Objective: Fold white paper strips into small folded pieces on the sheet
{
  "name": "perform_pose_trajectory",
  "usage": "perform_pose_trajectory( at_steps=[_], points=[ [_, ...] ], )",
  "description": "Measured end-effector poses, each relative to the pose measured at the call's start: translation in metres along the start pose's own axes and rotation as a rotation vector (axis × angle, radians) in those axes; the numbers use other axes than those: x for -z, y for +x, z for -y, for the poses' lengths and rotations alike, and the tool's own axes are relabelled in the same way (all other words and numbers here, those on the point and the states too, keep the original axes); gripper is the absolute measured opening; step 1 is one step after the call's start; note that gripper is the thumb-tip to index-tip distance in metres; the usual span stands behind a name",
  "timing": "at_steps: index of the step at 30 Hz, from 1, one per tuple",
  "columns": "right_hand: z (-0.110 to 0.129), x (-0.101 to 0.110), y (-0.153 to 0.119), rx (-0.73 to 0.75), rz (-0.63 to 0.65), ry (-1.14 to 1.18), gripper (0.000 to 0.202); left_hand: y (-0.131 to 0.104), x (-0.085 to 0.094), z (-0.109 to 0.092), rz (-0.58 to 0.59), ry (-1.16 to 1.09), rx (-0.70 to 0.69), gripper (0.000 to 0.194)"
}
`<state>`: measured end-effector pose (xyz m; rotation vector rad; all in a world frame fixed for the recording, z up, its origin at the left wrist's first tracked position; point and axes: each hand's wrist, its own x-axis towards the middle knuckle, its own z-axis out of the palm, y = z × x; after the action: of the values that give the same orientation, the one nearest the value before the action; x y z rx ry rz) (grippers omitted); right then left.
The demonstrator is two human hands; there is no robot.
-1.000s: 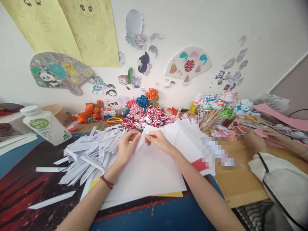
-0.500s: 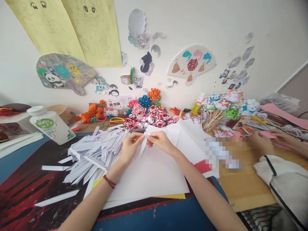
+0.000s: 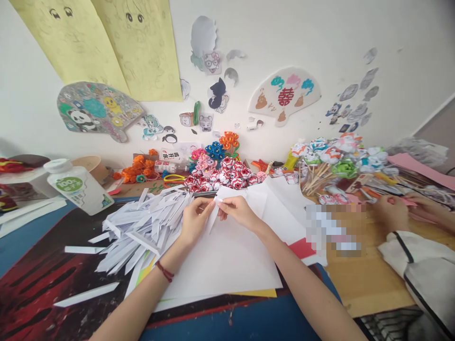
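Note:
Both my hands meet above white sheets of paper and pinch a small white paper strip. My left hand is closed on its left side, thumb against the fingers. From the other side my right hand grips the strip's upper end between thumb and forefinger. One end of the strip hangs down between the hands; the part under the fingertips is hidden. Left of my left hand lies a heap of folded white paper strips. Beyond my hands sit red-and-white paper flowers.
A tilted white bottle stands at the left. Orange flowers and wooden sticks line the wall. At the right, another person's hands hold pink paper over a wooden table. A red paper lies by my right forearm.
The whole view has shifted slightly. My hands still pinch the strip in nearly the same place. The other person's hands have moved a little with the pink paper.

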<state>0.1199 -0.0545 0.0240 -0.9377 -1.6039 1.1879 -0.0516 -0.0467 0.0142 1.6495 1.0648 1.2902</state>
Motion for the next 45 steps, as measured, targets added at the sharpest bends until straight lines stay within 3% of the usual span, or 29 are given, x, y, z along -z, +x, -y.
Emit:
perform_pose_trajectory(
  at_steps=[24, 29, 32, 40, 45],
  points=[
    [0.005, -0.004, -0.002, 0.026, 0.014, -0.029, 0.044, -0.005, -0.003, -0.005, -0.05, 0.015, -0.009, 0.027],
    [0.007, -0.005, -0.003, 0.045, -0.063, -0.044, 0.039, -0.007, -0.002, -0.01, -0.044, 0.075, -0.072, 0.025],
    [0.009, -0.006, -0.003, 0.036, -0.096, 0.003, 0.035, -0.007, -0.001, -0.013, -0.014, 0.048, -0.067, 0.025],
    [0.01, -0.004, -0.003, 0.019, 0.029, 0.087, 0.035, -0.009, -0.007, -0.023, 0.166, -0.172, 0.067, 0.029],
    [0.012, -0.003, -0.004, 0.018, 0.047, 0.037, 0.036, -0.01, -0.007, -0.026, 0.182, -0.152, 0.072, 0.034]
  ],
)
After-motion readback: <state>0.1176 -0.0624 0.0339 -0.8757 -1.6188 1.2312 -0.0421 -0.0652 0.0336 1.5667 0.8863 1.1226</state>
